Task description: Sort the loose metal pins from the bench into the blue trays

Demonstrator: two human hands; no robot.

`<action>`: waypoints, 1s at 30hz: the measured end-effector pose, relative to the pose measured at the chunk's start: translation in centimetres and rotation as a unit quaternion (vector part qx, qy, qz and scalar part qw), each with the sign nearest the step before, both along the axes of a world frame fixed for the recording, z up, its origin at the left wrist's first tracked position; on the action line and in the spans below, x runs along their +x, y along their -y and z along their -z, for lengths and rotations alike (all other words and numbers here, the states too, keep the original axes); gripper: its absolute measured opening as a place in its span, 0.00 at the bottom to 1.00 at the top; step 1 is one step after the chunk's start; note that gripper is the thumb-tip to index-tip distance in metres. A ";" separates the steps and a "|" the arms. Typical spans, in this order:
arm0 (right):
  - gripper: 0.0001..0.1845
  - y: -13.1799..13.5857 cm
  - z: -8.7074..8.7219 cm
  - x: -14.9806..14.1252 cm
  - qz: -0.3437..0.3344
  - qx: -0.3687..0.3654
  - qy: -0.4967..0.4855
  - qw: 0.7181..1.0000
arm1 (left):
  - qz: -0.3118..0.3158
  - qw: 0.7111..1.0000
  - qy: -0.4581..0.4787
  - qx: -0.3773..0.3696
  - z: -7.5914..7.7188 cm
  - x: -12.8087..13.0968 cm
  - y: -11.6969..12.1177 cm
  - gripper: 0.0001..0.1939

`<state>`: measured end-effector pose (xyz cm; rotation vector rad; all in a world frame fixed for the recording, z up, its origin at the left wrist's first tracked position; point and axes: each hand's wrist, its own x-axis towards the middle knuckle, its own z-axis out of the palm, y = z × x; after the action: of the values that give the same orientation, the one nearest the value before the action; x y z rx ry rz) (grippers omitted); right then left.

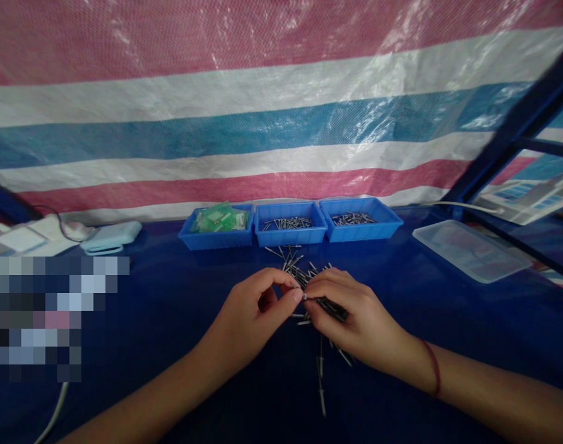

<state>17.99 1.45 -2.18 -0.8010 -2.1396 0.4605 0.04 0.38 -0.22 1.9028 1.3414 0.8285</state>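
My left hand (258, 311) and my right hand (355, 320) meet at the middle of a dark blue table (179, 320). The left thumb and forefinger pinch a small metal pin at its tip. My right hand is curled round a bundle of thin metal pins (331, 307) and touches the same pin. A loose heap of metal pins (294, 262) lies on the table just beyond my fingers, and a few stray pins (321, 376) lie under my right wrist, which wears a red band.
Three blue trays stand in a row at the back: the left tray (216, 237) holds green packets, the middle tray (290, 231) and right tray (361, 227) hold pins. A clear plastic lid (470, 250) lies right. A pale blue case (110, 237) and white cable sit left. A striped tarp hangs behind.
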 end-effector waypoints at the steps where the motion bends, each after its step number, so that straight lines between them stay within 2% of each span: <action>1: 0.04 0.0 0.0 0.0 0.004 0.004 -0.006 1.000 | -0.001 1.000 0.000 0.002 0.0 0.0 0.0 0.06; 8: 0.06 -0.1 0.0 0.6 0.042 0.047 -0.028 0.998 | 0.023 0.999 -0.039 0.023 0.2 -0.3 -0.3 0.06; 12: 0.03 0.0 -0.5 0.8 0.039 0.163 0.049 0.985 | 0.072 0.994 -0.063 0.045 0.4 -0.2 -0.5 0.09; 15: 0.04 -0.6 -1.2 1.5 0.051 0.238 0.104 0.964 | 0.065 0.993 -0.085 0.044 0.4 -0.2 -0.5 0.10; 17: 0.06 -1.7 -1.6 2.4 0.093 0.260 0.119 0.954 | 0.054 0.992 -0.110 0.040 0.3 -0.4 -0.4 0.13; 19: 0.07 -3.5 -1.7 4.0 0.172 0.263 0.121 0.942 | 0.070 0.985 -0.152 0.046 0.1 -0.7 -0.4 0.16; 21: 0.10 -5.5 -1.5 5.8 0.273 0.253 0.132 0.919 | 0.113 0.969 -0.212 0.059 -0.1 -1.1 -0.5 0.15; 24: 0.16 -7.9 -0.7 8.2 0.358 0.232 0.209 0.880 | 0.173 0.936 -0.298 0.073 -0.2 -1.5 -0.7 0.15; 27: 0.18 -8.4 -0.3 8.9 0.375 0.210 0.219 0.876 | 0.198 0.915 -0.340 0.086 0.0 -1.6 -0.8 0.11; 30: 0.15 -7.2 -0.6 7.6 0.322 0.215 0.202 0.900 | 0.203 0.908 -0.351 0.101 0.2 -1.7 -0.9 0.10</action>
<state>25.57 8.62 -1.62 -1.3397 -2.0482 -0.5506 -1.65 1.29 -0.47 2.6728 1.1816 0.0517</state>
